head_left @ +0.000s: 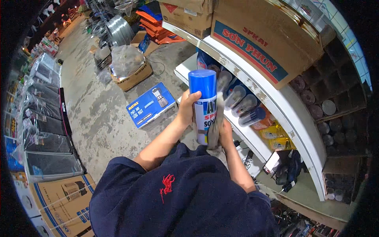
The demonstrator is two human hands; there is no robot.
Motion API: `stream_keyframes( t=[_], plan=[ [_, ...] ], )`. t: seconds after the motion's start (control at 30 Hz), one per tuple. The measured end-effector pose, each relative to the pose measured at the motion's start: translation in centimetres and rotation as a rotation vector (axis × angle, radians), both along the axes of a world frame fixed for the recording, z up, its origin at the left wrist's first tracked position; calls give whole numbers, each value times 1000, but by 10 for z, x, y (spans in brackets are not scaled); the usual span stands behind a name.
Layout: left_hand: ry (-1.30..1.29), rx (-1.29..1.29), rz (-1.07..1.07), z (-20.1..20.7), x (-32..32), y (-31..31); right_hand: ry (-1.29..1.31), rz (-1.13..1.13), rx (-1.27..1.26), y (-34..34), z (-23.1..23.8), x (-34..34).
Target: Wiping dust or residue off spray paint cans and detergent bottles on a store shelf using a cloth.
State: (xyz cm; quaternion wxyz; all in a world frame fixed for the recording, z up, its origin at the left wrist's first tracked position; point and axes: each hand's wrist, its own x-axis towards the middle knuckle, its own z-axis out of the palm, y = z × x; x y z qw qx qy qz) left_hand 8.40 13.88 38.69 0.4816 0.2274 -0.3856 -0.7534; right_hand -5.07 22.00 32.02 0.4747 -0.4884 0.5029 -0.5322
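A spray paint can [200, 122] with a blue cap and a white printed label stands upright in front of my chest. Around its left side wraps my left hand [187, 107], thumb just below the cap. My right hand [226, 135] is closed on a greyish cloth [214, 134], which lies against the can's right side and covers part of the label. Most of the right fingers are hidden behind the cloth. More capped spray cans [239, 103] lie on the shelf just to the right.
A white shelf unit [304, 130] curves along the right, with a large cardboard box [264, 43] on top. A blue box [152, 104] and an open carton [132, 79] sit on the concrete floor. Plastic-wrapped goods [45, 122] line the left. A lit phone [271, 162] lies at lower right.
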Motion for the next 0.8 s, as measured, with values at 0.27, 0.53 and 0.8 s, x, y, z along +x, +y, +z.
stream_keyframes(
  t=[0.27,0.53,0.8],
  plan=[
    [-26,-14,19,-6,-8,5,-147,-29,391,-19,70,16],
    [138,-79,395,-18,12,-44,104,-85,318,23,-51,-29],
    [-749,-440,786,-94,25,-131,258,-456,342,122,-98,-76]
  ],
)
